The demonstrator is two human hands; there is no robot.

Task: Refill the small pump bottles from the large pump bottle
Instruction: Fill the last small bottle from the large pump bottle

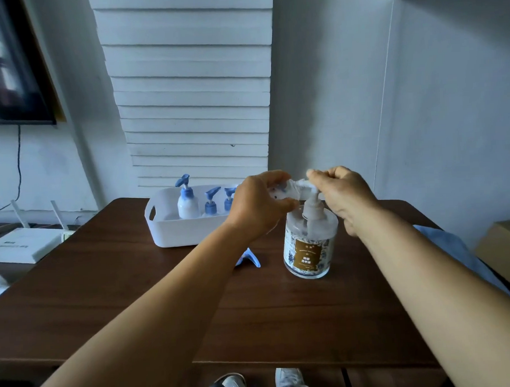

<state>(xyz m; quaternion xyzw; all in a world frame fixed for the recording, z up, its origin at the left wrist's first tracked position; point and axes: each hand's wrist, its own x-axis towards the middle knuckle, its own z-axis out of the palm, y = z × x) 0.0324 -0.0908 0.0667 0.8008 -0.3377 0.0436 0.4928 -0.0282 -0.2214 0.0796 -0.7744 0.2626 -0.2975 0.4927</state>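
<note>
Dark wood grain runs across the table (135,286), and the large pump bottle (310,243) stands upright on it as the anchor of the head view, its label facing the person. Everything else sits relative to that bottle.

Directly above its collar, the left hand (257,206) curls around a small clear bottle (288,189), tipped on its side so its open mouth appears to meet the nozzle of the big pump; my guess is that this angle lets the liquid run straight in. The fingers are closed about the little bottle, thumb underneath. On the other side of the pump head, the right hand (344,195) rests on top of it with fingers bunched and pressed down, placed, I judge, to work the plunger; exactly how tightly it closes I cannot tell, as the knuckles hide the pads.

Behind and to the left of the large bottle sits a white basket (173,232) holding three small pump bottles with blue tops (187,202), upright and waiting. Just left of the large bottle's base, on the table, lies a loose blue pump cap (249,259), likely unscrewed from the bottle being filled and parked within reach for refitting.
</note>
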